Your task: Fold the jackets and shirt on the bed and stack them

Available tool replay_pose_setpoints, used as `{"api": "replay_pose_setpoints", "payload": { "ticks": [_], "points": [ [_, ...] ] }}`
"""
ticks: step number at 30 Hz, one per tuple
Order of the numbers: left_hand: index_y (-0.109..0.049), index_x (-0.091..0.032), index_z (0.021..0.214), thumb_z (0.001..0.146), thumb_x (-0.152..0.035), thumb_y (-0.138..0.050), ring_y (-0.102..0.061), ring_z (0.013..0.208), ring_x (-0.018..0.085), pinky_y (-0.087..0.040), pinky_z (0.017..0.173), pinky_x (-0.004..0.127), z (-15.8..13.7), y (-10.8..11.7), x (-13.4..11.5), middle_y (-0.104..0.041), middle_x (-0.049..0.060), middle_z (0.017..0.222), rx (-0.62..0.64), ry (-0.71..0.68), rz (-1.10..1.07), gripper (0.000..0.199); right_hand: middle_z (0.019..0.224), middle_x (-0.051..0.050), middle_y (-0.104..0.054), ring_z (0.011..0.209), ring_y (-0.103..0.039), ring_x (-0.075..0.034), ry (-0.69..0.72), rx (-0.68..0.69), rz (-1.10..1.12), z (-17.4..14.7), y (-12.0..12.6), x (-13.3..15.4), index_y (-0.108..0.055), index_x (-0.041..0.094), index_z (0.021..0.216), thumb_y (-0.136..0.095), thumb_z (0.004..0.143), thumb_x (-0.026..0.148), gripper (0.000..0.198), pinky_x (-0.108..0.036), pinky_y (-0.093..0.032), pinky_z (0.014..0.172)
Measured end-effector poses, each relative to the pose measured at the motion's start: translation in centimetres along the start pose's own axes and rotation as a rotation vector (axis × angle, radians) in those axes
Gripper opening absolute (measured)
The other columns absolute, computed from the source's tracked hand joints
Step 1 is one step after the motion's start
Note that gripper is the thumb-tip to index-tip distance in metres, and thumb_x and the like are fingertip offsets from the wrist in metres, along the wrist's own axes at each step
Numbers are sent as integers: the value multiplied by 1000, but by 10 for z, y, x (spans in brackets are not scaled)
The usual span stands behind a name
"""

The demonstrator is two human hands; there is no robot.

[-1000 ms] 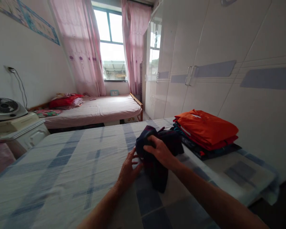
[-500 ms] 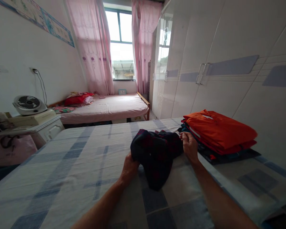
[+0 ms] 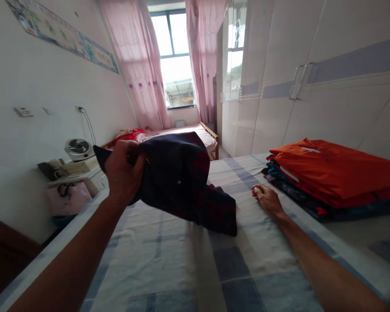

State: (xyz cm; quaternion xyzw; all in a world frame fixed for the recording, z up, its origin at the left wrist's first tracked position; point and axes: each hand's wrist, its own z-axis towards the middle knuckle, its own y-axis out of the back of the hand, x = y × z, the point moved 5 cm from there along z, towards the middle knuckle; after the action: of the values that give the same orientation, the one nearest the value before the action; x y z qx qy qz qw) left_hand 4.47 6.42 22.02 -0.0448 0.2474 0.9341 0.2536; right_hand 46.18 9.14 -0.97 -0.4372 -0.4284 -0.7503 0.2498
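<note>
A dark navy shirt (image 3: 172, 173) with dull red checks hangs above the bed, and a small pale mark shows on its front. My left hand (image 3: 125, 169) is closed on the collar-like end of it, thumb and fingers pinching the cloth. The lower part of the shirt droops to the right, close to the bed sheet (image 3: 175, 277). My right hand (image 3: 267, 200) is apart from the shirt, low over the sheet, its fingers curled together with nothing visible in them. Just right of that hand lies a pile of folded clothes, an orange garment (image 3: 338, 169) on top.
White wardrobe doors (image 3: 279, 60) line the right side. Behind is a second bed with a red cloth bundle (image 3: 131, 135), below a window with pink curtains (image 3: 133, 56). At left a small fan (image 3: 78, 148) stands on a cabinet, with a pink bag (image 3: 69, 198) beside it.
My left hand has lifted the shirt up and to the left, so it spreads out more. The right hand has let go of it. The view has turned a little left.
</note>
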Motion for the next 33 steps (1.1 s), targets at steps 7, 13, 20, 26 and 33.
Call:
{"api": "replay_pose_setpoints", "payload": {
  "ticks": [7, 13, 20, 26, 33],
  "points": [
    [-60, -16, 99, 81, -32, -51, -60, 79, 21, -47, 77, 38, 24, 63, 44, -61, 2, 83, -23, 96, 354, 26, 67, -2, -68, 67, -64, -17, 18, 62, -136, -2, -4, 7, -65, 19, 80, -46, 73, 34, 25, -28, -46, 67],
    [-59, -21, 101, 84, -42, -40, -61, 76, 20, -47, 67, 34, -8, 49, 45, -65, 3, 86, 215, -14, 182, 34, 64, -1, -66, 64, -62, -17, 16, 85, -160, -7, -3, 14, -64, 21, 76, -47, 71, 33, 21, -27, -44, 62],
    [-61, -26, 102, 89, -40, -34, -61, 77, 23, -47, 68, 37, -30, 53, 59, -65, 3, 77, 14, 124, 145, 33, 63, 0, -66, 64, -61, -18, 37, 115, -204, -5, -5, 13, -64, 22, 77, -46, 71, 34, 23, -27, -42, 63],
    [-55, -21, 124, 72, -59, -55, -51, 116, 30, -42, 93, 42, -99, -30, 58, -56, 11, 127, 786, -11, 139, 64, 65, 0, -66, 67, -61, -18, 31, 142, -233, -3, -7, 10, -63, 21, 80, -45, 70, 35, 25, -27, -41, 65],
    [-21, -21, 145, 63, -50, -67, -33, 132, 34, -39, 96, 43, -155, -83, 78, -30, 17, 147, 891, 219, 336, 98, 65, 0, -65, 65, -60, -17, 45, 170, -247, -6, -6, 13, -63, 20, 83, -44, 70, 37, 28, -27, -41, 65]
  ]
}}
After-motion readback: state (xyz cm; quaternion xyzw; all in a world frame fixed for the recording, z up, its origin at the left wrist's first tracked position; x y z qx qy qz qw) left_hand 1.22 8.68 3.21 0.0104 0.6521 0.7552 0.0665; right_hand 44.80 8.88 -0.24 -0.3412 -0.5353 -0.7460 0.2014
